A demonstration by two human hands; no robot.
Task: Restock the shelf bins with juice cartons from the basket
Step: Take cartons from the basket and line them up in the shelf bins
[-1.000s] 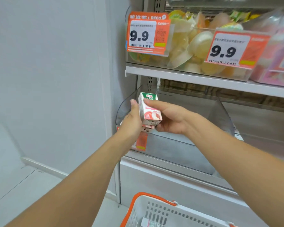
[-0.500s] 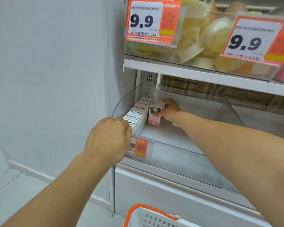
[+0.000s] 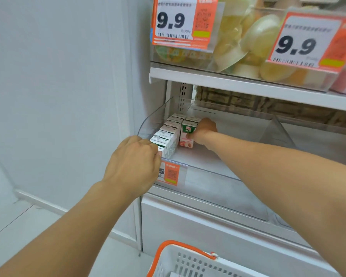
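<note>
A clear plastic shelf bin holds a row of several small white juice cartons along its left wall. Beside that row stands a green-and-pink juice carton, upright on the bin floor. My right hand reaches deep into the bin and grips this carton from its right side. My left hand is at the bin's front left corner, fingers curled, its fingertips at the frontmost carton of the row; whether it grips that carton is hidden. The white basket with orange handle sits below.
Above, a shelf carries bins of jelly cups with orange 9.9 price tags. A small orange price tag hangs on the bin's front. A white wall stands on the left, and another clear bin is to the right.
A second ago both hands held the carton in front of the bin. My right hand has since carried it inside and stood it beside the row; my left hand dropped to the bin's front corner.
</note>
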